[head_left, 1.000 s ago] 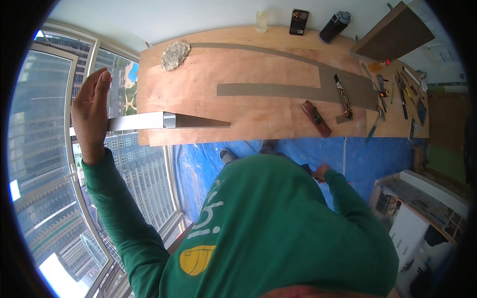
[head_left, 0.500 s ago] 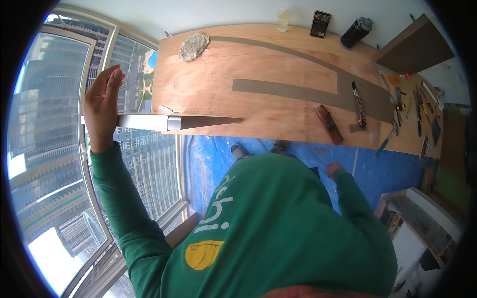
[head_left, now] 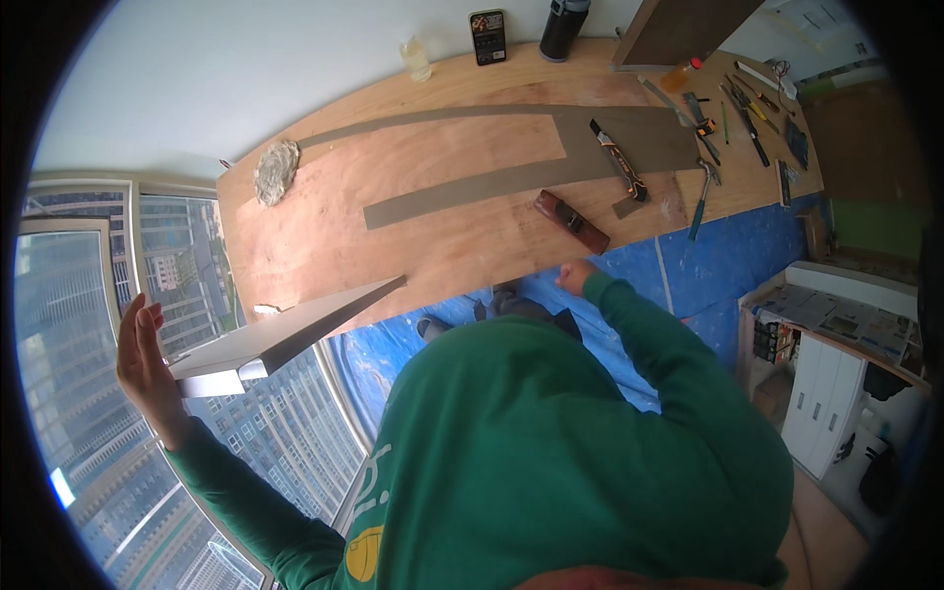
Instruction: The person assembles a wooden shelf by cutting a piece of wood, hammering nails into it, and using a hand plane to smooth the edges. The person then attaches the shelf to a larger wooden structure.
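My left hand [head_left: 149, 372] is raised at the far left with its thumb and fingers apart, loosely curled. It is beside the wide end of a white and grey panel [head_left: 285, 336], which narrows toward the workbench; whether palm and panel touch, I cannot tell. My right hand [head_left: 575, 276] is a loose fist just off the bench's front edge, with nothing visible in it. Closest to this fist lies a reddish-brown wooden hand plane [head_left: 572, 222]. Beyond the plane, an orange and black utility knife [head_left: 619, 162] rests on a flat grey-brown strip [head_left: 462, 192].
The plywood workbench [head_left: 324, 236] carries a crumpled pale lump [head_left: 276, 173], a clear cup [head_left: 416, 59], a phone [head_left: 488, 37] and a dark bottle [head_left: 563, 29]. A hammer [head_left: 703, 197] and several tools lie at its right. Blue sheeting [head_left: 629, 315] covers the floor; windows [head_left: 79, 324] stand left.
The view has turned, so bench and panel sit further left and tilted. My right hand is now close to the bench edge and hand plane. My left hand stays raised by the panel.
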`<state>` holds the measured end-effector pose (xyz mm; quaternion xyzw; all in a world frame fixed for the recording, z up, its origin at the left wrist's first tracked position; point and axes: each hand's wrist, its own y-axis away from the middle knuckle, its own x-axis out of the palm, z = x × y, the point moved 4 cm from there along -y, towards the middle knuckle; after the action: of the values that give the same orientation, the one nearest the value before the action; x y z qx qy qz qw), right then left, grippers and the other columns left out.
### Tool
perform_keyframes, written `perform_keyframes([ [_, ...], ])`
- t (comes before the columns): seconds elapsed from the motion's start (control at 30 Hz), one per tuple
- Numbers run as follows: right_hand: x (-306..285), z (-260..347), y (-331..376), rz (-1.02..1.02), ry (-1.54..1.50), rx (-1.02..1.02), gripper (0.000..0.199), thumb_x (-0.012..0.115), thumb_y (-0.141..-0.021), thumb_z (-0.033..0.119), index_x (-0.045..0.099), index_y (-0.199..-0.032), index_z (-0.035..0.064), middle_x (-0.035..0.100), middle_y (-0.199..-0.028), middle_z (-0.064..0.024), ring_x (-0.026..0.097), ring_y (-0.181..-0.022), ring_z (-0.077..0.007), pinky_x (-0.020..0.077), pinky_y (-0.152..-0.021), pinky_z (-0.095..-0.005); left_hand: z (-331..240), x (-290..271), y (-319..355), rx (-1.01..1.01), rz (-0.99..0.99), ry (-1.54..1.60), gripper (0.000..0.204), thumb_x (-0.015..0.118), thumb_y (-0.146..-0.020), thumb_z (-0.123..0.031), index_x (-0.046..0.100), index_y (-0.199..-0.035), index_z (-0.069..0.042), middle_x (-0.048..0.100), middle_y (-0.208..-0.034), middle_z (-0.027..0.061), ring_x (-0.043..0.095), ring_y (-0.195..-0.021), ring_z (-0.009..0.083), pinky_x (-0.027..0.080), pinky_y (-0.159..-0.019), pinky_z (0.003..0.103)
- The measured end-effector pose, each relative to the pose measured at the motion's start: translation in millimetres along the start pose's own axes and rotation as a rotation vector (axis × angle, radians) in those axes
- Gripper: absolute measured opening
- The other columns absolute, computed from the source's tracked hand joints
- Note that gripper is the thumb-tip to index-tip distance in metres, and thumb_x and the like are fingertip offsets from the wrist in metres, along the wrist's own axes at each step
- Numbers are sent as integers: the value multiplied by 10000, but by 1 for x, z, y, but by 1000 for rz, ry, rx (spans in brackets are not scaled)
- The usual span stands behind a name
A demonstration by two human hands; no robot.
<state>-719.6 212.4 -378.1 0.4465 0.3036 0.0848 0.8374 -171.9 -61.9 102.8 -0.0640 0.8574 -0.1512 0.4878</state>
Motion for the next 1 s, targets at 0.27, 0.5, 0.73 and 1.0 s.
perform_keyframes([
  [0.27, -17, -4, -1, -345, -106, -231, 188, 723, -912, 216, 697, -894, 30, 724, -868, -197, 707, -828, -337, 554, -743, -437, 2, -1, -8, 13, 30, -10, 512, 574, -1041, -506, 710, -1320, -98, 767, -1150, 146, 713, -1114, 268, 547, -1004, 473],
  [0.5, -91, -6, -15, -600, -902, 19, 78, 614, -934, 85, 676, -973, 60, 709, -816, -89, 708, -788, -200, 580, -655, -368, 1, -1, -7, -17, 22, -41, 474, 568, -1049, -475, 716, -1318, -114, 774, -1110, 134, 720, -1091, 270, 547, -985, 470],
  [0.73, -148, -67, -122, -777, -1741, 261, 192, 634, -987, 153, 618, -1137, 34, 678, -924, -120, 689, -779, -228, 628, -660, -398, 11, 3, -19, -37, 68, -44, 476, 561, -1054, -460, 721, -1304, -88, 774, -1077, 133, 722, -1053, 255, 545, -959, 441],
  [1.0, -152, -17, -156, -686, -1969, 540, 325, 598, -1024, 248, 525, -1297, 87, 540, -1100, -159, 567, -912, -289, 566, -910, -534, 3, 3, -16, -78, 45, -42, 491, 563, -1051, -464, 721, -1298, -71, 768, -1013, 127, 725, -971, 240, 547, -899, 415],
])
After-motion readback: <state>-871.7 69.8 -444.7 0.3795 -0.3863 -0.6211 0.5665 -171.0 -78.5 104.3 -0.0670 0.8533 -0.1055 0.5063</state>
